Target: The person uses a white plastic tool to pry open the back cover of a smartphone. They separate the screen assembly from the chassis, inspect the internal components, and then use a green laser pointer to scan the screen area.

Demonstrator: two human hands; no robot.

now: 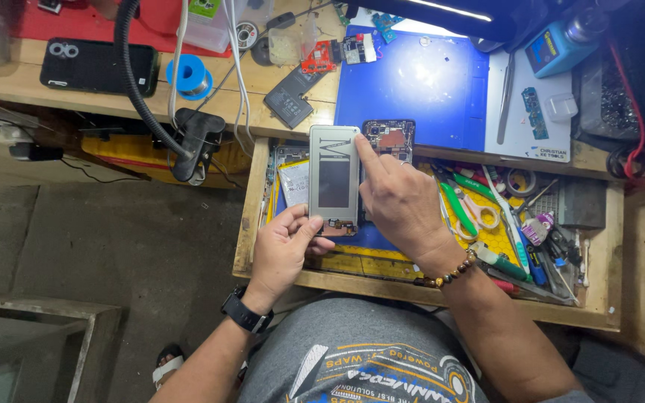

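My left hand (pixel 287 242) grips the bottom end of a grey phone screen panel (pixel 334 179), held back side up over an open wooden drawer (pixel 252 201). My right hand (pixel 397 201) rests along the panel's right edge, its index finger touching the upper right corner. An opened phone body (pixel 393 138) with exposed boards lies just behind the panel, partly hidden by my right hand. A black watch sits on my left wrist and a bead bracelet on my right.
A blue work mat (pixel 412 82) covers the bench behind. The drawer holds green-handled tools (pixel 458 209), tape and small parts at right. A black phone (pixel 98 66), a blue solder spool (pixel 188 75), a loose battery (pixel 289 97) and a black hose clamp (pixel 195 138) lie to the left.
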